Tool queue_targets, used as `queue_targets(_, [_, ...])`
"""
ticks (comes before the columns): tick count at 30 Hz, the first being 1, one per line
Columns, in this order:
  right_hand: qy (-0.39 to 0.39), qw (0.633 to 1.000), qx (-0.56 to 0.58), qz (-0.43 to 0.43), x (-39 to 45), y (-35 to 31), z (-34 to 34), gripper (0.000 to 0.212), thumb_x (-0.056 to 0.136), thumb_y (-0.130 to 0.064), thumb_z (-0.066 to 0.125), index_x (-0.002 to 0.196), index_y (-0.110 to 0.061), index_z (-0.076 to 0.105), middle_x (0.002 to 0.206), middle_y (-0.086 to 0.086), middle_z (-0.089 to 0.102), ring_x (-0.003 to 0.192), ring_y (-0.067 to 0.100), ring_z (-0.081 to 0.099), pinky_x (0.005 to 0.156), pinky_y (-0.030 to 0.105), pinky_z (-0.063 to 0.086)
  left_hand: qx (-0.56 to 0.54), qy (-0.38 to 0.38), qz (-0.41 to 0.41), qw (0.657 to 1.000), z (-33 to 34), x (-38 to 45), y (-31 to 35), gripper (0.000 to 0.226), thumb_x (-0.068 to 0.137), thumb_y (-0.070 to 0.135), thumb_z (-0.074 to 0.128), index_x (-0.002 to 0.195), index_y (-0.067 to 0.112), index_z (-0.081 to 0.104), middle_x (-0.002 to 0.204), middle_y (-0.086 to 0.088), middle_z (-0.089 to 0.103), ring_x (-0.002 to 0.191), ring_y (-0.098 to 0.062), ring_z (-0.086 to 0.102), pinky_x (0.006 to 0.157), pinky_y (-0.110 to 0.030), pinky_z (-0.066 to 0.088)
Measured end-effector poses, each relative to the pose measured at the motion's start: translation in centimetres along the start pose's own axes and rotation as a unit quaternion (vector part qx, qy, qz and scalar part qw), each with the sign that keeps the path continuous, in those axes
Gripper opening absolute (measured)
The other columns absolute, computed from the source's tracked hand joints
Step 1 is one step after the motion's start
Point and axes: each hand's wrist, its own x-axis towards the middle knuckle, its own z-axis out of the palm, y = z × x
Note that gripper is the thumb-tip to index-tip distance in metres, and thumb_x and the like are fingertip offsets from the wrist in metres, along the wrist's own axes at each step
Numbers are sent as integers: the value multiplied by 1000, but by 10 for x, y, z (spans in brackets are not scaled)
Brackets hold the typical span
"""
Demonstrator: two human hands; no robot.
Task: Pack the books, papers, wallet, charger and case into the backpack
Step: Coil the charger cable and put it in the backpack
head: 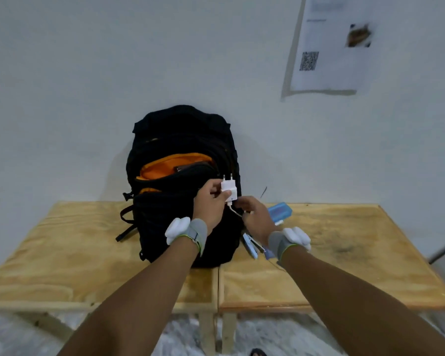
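A black backpack stands against the wall on the wooden table, its top pocket unzipped and showing orange lining with a brown wallet inside. My left hand holds a white charger plug, prongs up, just in front of the backpack's right side. My right hand pinches the charger's white cable right below the plug. A light blue case lies on the table behind my right hand.
Two plywood tables stand side by side against a white wall. Blue and white small items lie beside the backpack's lower right, partly hidden by my right wrist. A printed sheet with a QR code hangs on the wall.
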Motion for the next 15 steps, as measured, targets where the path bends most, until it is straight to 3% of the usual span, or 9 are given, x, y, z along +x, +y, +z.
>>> queue_targets(3, [-82,996,28,2,2,-15,5,31,86,7,50,106,-12,63,96,7,69,95,18,61,93,31,46,-59,-8,8,998,-5,5,23,19,90,13,61,107,22,61,109,-7,68,99,-23,67,88,-39,58])
queue_targets(5, [-90,996,1,-17,1,-18,3,12,94,-13,54,93,-19,65,78,3,68,82,18,61,89,39,47,-118,-10,3,993,-13,6,37,15,93,12,58,105,21,60,106,-7,68,95,-21,68,78,-32,60])
queue_targets(6, [-95,995,-24,-27,-1,-21,0,16,97,-24,52,87,-23,66,71,0,66,76,18,59,86,42,47,-147,-11,-9,989,-20,6,44,13,95,12,56,104,20,60,104,-7,68,93,-21,68,75,-31,60])
queue_targets(8, [-108,992,-61,-30,-2,-23,-6,27,97,-38,49,77,-31,66,64,-4,63,72,18,57,83,44,48,-176,-52,-63,981,-32,8,55,16,98,13,51,110,15,61,102,-8,67,89,-21,66,74,-33,58])
queue_targets(11, [-148,979,-133,-36,1,-36,-16,26,87,-52,57,69,-36,67,63,-7,61,69,12,56,75,38,46,-159,-198,-149,956,-60,6,66,24,100,15,47,119,12,62,93,-8,65,79,-21,59,73,-34,53])
queue_targets(15, [-187,953,-236,-38,13,-56,-26,23,77,-48,70,65,-31,62,66,-9,57,72,13,55,74,32,44,-19,-356,-187,916,-90,4,68,23,100,15,47,113,17,66,91,-4,68,82,-20,61,71,-34,55])
